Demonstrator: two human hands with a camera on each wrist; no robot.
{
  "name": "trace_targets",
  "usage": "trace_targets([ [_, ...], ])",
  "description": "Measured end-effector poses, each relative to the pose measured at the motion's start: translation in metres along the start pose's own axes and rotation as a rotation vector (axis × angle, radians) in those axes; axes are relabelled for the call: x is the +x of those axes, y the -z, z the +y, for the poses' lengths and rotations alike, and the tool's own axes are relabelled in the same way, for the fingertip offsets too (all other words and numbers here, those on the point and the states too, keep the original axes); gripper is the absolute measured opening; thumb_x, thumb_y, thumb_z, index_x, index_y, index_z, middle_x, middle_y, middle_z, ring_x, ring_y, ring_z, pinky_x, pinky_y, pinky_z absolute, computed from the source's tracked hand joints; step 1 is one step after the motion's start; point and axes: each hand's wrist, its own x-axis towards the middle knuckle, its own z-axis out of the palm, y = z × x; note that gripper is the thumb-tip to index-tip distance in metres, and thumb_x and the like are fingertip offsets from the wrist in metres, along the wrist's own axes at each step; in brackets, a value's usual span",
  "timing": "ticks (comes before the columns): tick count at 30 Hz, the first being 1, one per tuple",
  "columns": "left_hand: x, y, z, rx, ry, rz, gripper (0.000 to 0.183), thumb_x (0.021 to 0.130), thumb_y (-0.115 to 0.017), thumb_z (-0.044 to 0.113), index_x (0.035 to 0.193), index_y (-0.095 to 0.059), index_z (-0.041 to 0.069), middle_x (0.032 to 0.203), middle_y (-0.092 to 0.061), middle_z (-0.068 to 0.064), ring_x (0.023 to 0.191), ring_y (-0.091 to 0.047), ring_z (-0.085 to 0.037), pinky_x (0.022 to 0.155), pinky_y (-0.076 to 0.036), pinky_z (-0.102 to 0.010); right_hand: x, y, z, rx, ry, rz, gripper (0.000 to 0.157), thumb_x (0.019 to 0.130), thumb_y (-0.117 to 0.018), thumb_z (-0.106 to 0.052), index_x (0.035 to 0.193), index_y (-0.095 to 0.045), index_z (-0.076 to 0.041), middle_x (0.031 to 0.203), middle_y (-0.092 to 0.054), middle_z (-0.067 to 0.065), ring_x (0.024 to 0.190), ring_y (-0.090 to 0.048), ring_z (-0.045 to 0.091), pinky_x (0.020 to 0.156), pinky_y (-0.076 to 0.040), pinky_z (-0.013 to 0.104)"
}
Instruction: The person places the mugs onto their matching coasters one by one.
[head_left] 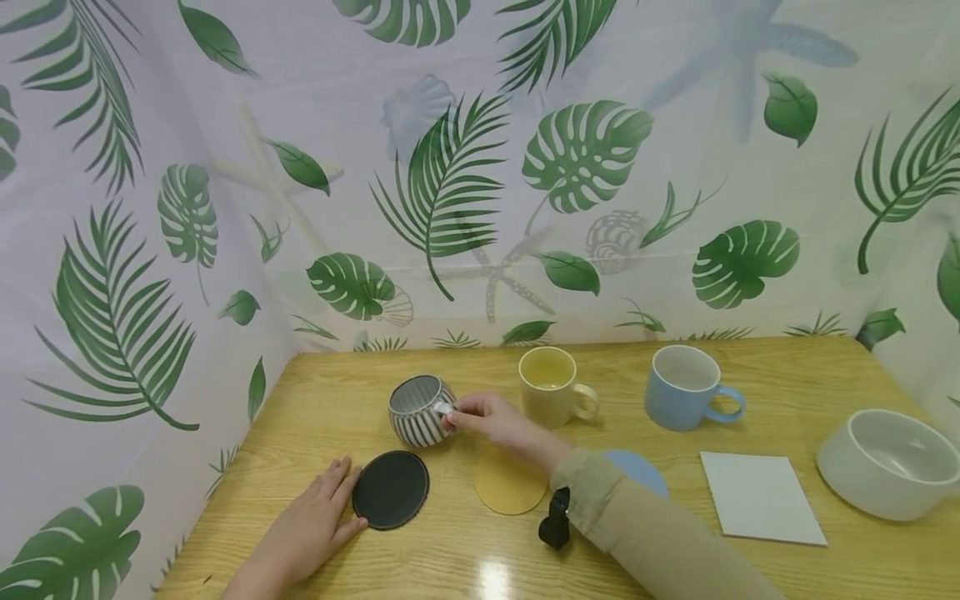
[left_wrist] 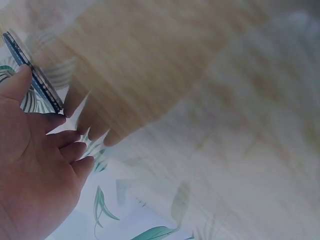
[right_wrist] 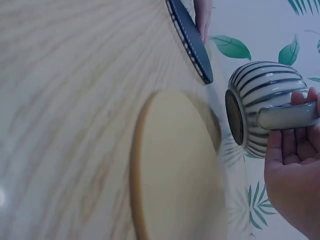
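A striped grey-and-white mug [head_left: 422, 421] is off the table and a little tilted, its unglazed base showing in the right wrist view. My right hand [head_left: 487, 417] pinches its handle [right_wrist: 287, 117]. Flat on the wood lies a round black coaster [head_left: 392, 490] with a stitched edge. At its left edge rests my left hand [head_left: 315, 517], fingers extended and touching the rim. The left wrist view shows that hand [left_wrist: 45, 165] from the palm side, thumb and index finger at the coaster's edge [left_wrist: 40, 82].
A round yellow coaster [head_left: 510, 487] lies below my right wrist, a blue coaster [head_left: 637, 472] partly under the sleeve. Behind stand a yellow mug [head_left: 543, 400] and a blue mug [head_left: 675, 400]. To the right are a square white coaster [head_left: 763, 500] and a wide white mug [head_left: 870, 475].
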Motion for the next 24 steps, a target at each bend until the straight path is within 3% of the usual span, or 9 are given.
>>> trace_targets([
  [14, 0.0, 0.0, 0.001, 0.016, 0.001, 0.012, 0.075, 0.105, -0.064, 0.044, 0.16, -0.042, -0.002, 0.169, -0.036, -0.026, 0.159, -0.033, -0.045, 0.126, -0.036, -0.062, -0.016, -0.017, -0.015, 0.137, 0.002, 0.021, 0.029, 0.108, -0.06, -0.008, 0.123, -0.07, 0.014, 0.106, -0.079, -0.005, 0.105, -0.067, 0.005, 0.117, -0.048, 0.053],
  [20, 0.001, 0.0, 0.002, 0.044, -0.009, 0.009, 0.075, 0.105, -0.064, 0.044, 0.16, -0.042, -0.002, 0.169, -0.036, -0.025, 0.158, -0.034, -0.044, 0.126, -0.036, -0.061, -0.021, -0.023, -0.019, 0.148, 0.009, 0.017, 0.029, 0.108, -0.061, -0.008, 0.124, -0.071, 0.014, 0.108, -0.081, -0.002, 0.105, -0.067, 0.004, 0.109, -0.054, 0.036],
  [24, 0.0, 0.001, 0.004, 0.043, -0.002, 0.007, 0.075, 0.105, -0.065, 0.043, 0.16, -0.042, -0.003, 0.17, -0.036, -0.025, 0.159, -0.033, -0.044, 0.126, -0.036, -0.061, -0.024, -0.027, -0.021, 0.159, 0.025, -0.005, 0.029, 0.107, -0.062, -0.006, 0.123, -0.07, 0.016, 0.106, -0.079, -0.005, 0.105, -0.067, 0.004, 0.105, -0.055, 0.031],
])
